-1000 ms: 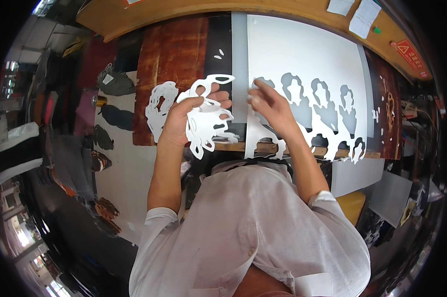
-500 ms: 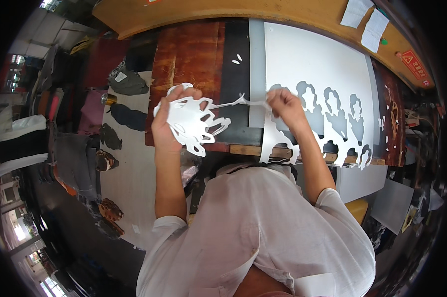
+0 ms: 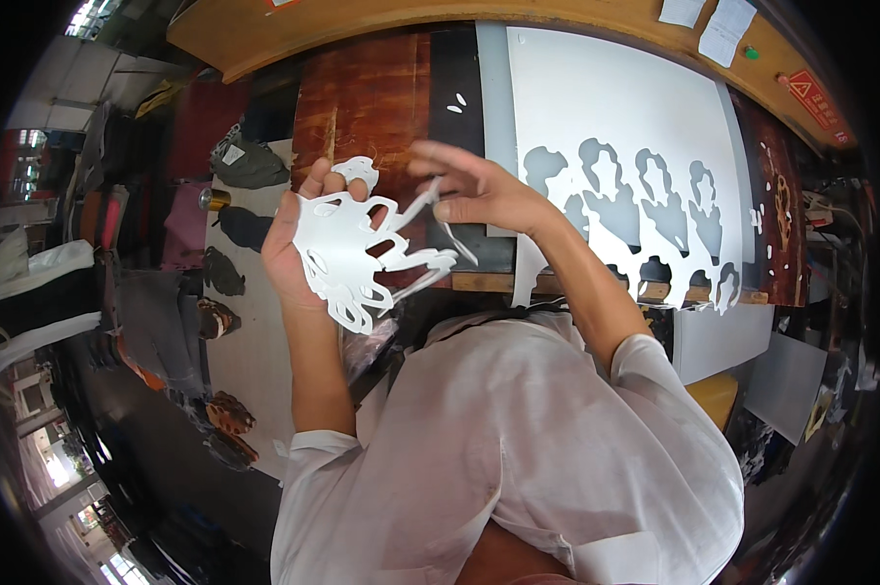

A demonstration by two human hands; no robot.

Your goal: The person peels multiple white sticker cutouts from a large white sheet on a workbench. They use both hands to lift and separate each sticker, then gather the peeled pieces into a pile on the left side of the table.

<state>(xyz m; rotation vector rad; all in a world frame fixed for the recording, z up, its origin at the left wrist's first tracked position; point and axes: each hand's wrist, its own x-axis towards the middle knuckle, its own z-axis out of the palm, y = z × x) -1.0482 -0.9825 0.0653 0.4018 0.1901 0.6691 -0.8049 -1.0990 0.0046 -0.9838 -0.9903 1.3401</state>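
My left hand [image 3: 289, 239] is closed round a bunch of white cut-out pieces [image 3: 337, 239] with looped, slotted edges, fingers curled over the far side. Thin loops and strips of the pieces trail to the right. Just right of them, my right hand [image 3: 488, 195] has its fingers stretched out, with the thumb apart below. A white strip [image 3: 425, 200] lies by its thumb and fingers; motion blurs the fingertips. Beyond my right forearm lies a large white sheet [image 3: 615, 88] with several cut-out openings along its near part.
A reddish-brown board [image 3: 362, 97] lies under the far side of my hands, beside a black strip with small white scraps [image 3: 456, 102]. A yellow machine beam [image 3: 518, 12] crosses the far edge. Dark cut pieces [image 3: 250, 161] and a gold can [image 3: 211, 199] sit on the left table.
My right hand has moved left from the sheet towards the pieces, its fingers going from pinched to stretched out. My left hand has shifted slightly left, still holding the bunch.
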